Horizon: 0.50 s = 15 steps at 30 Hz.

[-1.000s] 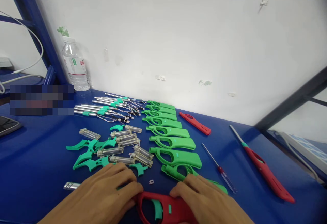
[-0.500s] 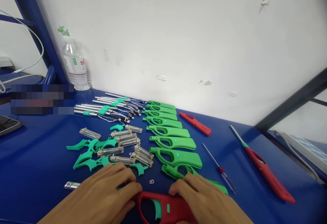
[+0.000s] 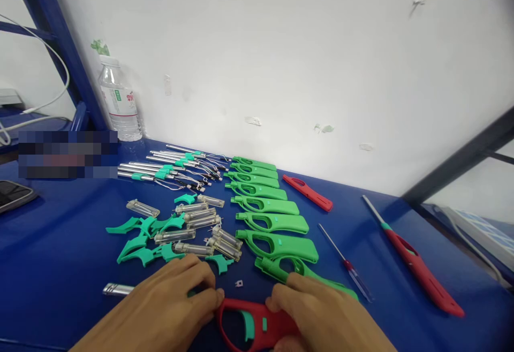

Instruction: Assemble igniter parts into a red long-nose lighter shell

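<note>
1. Red lighter shell (image 3: 257,322) is lying on the blue desk (image 3: 60,245) at the near edge, just in front of the row of green shells (image 3: 273,222), with a green trigger (image 3: 248,326) sitting inside its opening.
2. Left hand (image 3: 168,309) is pinching the shell's front end, its grip closed on it between thumb and fingertips; a metal tube (image 3: 117,289) is sticking out to the left of this hand.
3. Right hand (image 3: 325,314) is pressing down on the shell's rear, its grip wrapped over it.
4. A tiny loose metal piece (image 3: 239,283) is lying just beyond the shell; judging from this, a slide of either hand could be knocking it away, and uneven pressing could be popping the trigger out of its seat.
5. A screwdriver (image 3: 345,264) is resting to the right of the green shells.
6. Compared with a second ago, both hands are staying on the shell, which is sitting slightly further from the near edge.
</note>
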{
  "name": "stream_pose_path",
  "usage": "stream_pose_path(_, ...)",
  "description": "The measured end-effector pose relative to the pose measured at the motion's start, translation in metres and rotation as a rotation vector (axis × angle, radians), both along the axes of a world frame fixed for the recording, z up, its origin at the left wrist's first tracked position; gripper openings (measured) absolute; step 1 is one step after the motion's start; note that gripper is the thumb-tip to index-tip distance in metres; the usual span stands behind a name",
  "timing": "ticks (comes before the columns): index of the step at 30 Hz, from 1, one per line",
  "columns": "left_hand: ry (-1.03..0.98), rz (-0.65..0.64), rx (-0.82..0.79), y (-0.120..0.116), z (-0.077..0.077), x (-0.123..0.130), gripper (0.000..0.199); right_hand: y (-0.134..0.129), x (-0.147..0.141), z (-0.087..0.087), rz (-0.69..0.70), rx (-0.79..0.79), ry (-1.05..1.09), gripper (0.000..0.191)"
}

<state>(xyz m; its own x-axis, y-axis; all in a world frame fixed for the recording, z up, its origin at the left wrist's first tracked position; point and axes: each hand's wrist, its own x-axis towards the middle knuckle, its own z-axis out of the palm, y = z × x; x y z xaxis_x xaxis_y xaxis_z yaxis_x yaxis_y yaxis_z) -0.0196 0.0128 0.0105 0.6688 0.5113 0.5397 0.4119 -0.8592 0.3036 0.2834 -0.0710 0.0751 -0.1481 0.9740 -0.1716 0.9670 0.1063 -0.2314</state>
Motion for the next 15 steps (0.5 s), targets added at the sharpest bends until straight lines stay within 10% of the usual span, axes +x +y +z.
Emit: stream_pose_path(15, -0.001, 0.007, 0.036, -0.003, -0.002, 0.002, 0.052, 0.024, -0.043, 0.065, -0.205, -0.309, -0.047, 0.046)
